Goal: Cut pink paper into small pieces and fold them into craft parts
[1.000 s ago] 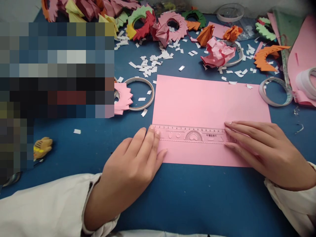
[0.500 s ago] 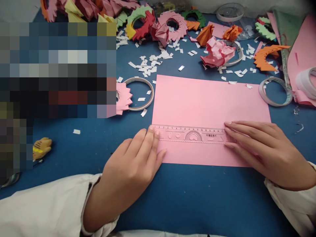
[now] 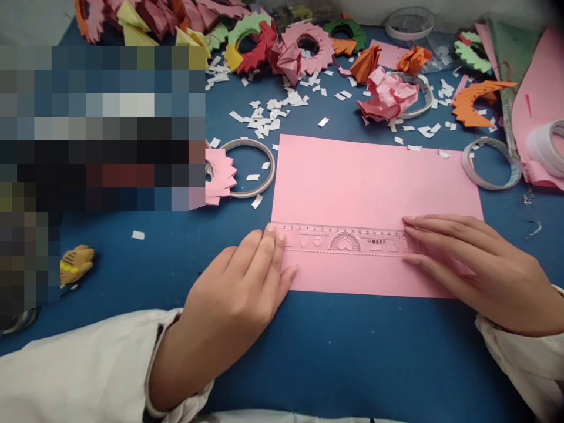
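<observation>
Right hand shifted rightward, numbered ruler, small Chinese lettering

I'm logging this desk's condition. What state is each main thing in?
Pink paper sheet: flat, unfolded
Clear ruler: flat across the sheet
Left hand: fingers on ruler's left end
Right hand: fingers on ruler's right end
Pink paper wad: crumpled
Orange folded-paper arc: open
Tape roll at sheet's right: flat
White paper scraps: scattered

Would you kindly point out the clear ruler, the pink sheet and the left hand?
Clear ruler (image 3: 345, 237): head view, on its protractor marking.
Pink sheet (image 3: 374, 185): head view, bare surface beyond the ruler.
Left hand (image 3: 240, 296): head view, back of the hand.
</observation>
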A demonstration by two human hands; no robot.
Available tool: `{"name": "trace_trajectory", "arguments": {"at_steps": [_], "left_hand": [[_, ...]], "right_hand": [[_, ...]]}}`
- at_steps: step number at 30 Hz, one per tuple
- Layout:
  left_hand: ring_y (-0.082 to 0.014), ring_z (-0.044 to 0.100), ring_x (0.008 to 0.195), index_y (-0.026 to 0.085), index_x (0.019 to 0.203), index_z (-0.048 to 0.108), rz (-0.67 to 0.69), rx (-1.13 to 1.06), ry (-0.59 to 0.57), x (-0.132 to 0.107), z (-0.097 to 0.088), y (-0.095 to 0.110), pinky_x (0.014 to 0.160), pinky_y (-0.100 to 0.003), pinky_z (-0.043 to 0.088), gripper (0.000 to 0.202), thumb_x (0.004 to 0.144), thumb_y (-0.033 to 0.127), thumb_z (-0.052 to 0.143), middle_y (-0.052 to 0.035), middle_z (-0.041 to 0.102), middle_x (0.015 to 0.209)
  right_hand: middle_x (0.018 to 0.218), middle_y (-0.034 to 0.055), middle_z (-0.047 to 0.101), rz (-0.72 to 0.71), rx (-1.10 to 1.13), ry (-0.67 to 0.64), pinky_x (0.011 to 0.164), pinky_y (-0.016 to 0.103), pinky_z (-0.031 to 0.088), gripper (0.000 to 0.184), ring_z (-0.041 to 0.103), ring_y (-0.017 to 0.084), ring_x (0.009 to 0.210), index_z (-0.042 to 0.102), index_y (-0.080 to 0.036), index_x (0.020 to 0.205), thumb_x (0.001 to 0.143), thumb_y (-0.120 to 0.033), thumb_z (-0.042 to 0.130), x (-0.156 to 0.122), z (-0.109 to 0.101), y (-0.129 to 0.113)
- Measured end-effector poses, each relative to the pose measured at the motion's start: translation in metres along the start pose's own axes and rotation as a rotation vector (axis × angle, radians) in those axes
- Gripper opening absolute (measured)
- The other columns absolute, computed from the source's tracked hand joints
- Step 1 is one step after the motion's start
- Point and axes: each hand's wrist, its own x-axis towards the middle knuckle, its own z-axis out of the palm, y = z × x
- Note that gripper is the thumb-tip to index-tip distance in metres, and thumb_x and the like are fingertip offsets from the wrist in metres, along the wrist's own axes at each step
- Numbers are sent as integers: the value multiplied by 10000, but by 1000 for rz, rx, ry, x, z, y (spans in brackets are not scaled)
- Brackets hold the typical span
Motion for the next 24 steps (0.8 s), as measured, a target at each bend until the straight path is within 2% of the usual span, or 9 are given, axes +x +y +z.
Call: {"name": "trace_trajectory", "arguments": {"at_steps": [5,18,24], "left_hand": [[-345,682,898,-74,1052,624,11,1,-1,0,0,0,596,-387,582,294,929,118,438,-255,672,1029],[-344,676,911,-81,1076,605,14,5,1,-1,2,-2,591,-386,585,302,922,135,462,-253,674,1027],[-348,680,885,-59,1088,616,8,15,2,2,1,1,583,-396,586,303,903,160,520,-246,684,1001]], "right_hand": [[1139,141,624,-19,8,-3,918,395,475,311,598,253,1041,583,-120,1119,813,-154,630,-1,0,1],[1153,113,626,-16,12,-3,906,401,486,314,602,245,1046,566,-179,1134,826,-173,621,-1,1,2],[1149,121,624,-25,1,-2,898,406,487,315,598,251,1044,560,-166,1140,831,-183,617,-2,1,3]]}}
